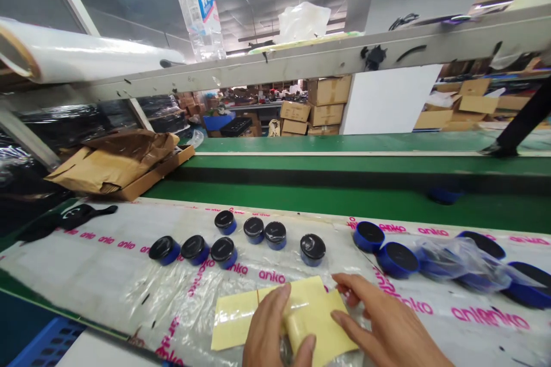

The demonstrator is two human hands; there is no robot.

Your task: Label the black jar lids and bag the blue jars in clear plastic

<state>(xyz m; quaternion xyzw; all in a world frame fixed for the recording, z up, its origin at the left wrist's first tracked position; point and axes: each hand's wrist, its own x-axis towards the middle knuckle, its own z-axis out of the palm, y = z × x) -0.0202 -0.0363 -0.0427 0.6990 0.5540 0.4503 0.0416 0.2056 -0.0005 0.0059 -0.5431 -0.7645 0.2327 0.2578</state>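
Observation:
Yellow paper sheets [235,321] lie on the plastic-covered table at the bottom centre, with a shiny clear strip across them. My left hand [275,327] rests over them, fingers curved around a curled, pale yellow part of the paper. To the right, my right hand [379,321] has thumb and index finger apart, the thumb at the right sheet's edge. Beyond my hands stand several small round black-topped blue pieces [313,249]. Larger blue round pieces [398,259] sit at the right, some under clear plastic.
A green conveyor belt [301,198] runs behind the table. An open carton [159,175] with brown paper stands at the left. Overhead, a metal shelf beam [279,69] carries a plastic bottle [200,8] and a white roll [94,54]. A blue basket [54,341] is at lower left.

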